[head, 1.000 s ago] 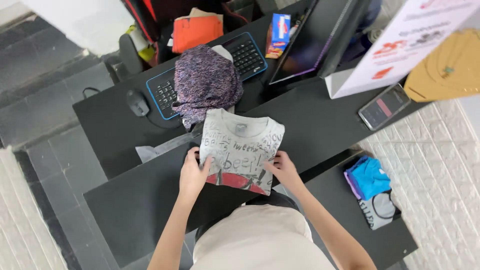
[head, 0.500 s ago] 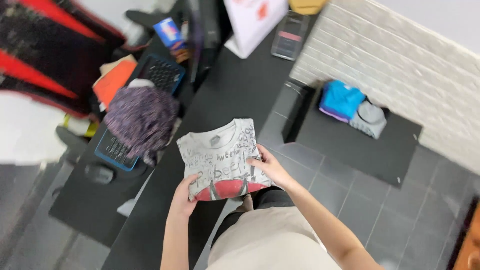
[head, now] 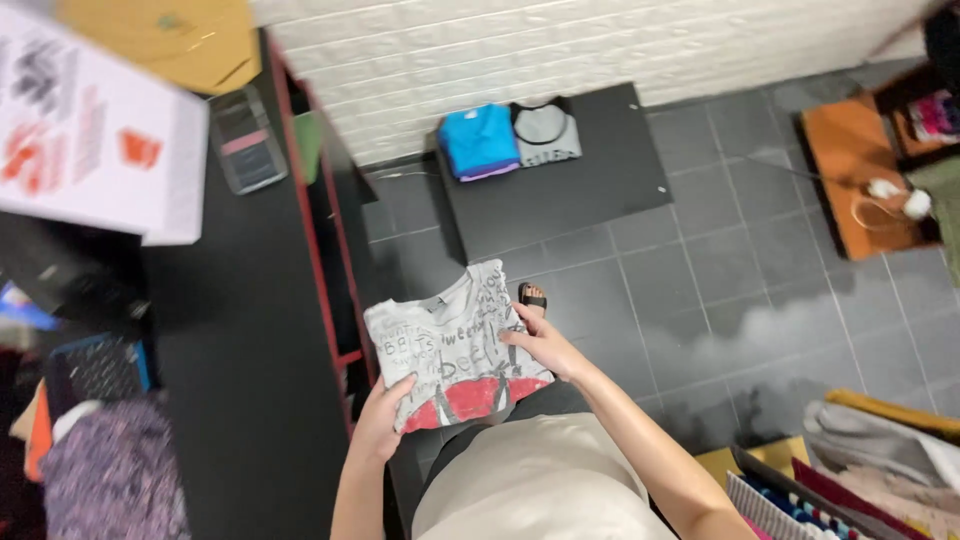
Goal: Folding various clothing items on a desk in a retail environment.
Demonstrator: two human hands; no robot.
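I hold a folded grey T-shirt (head: 450, 345) with dark lettering and a red print at its lower edge, flat in front of my body above the tiled floor. My left hand (head: 380, 417) grips its lower left corner. My right hand (head: 540, 345) grips its right edge, fingers on top. Beyond it a low black table (head: 590, 190) carries a folded blue garment (head: 478, 140) and a folded grey garment (head: 545, 132) side by side.
A black desk (head: 240, 380) with a red-edged side runs along my left, with a purple patterned garment (head: 115, 475), a keyboard (head: 95, 365) and a white printed sign (head: 95, 125). A pile of clothes (head: 860, 465) lies at lower right. An orange surface (head: 860, 170) stands far right.
I have turned right, away from the desk, carrying the grey shirt off the desk; it now hangs over the floor facing the low black table. Both hands keep their grip.
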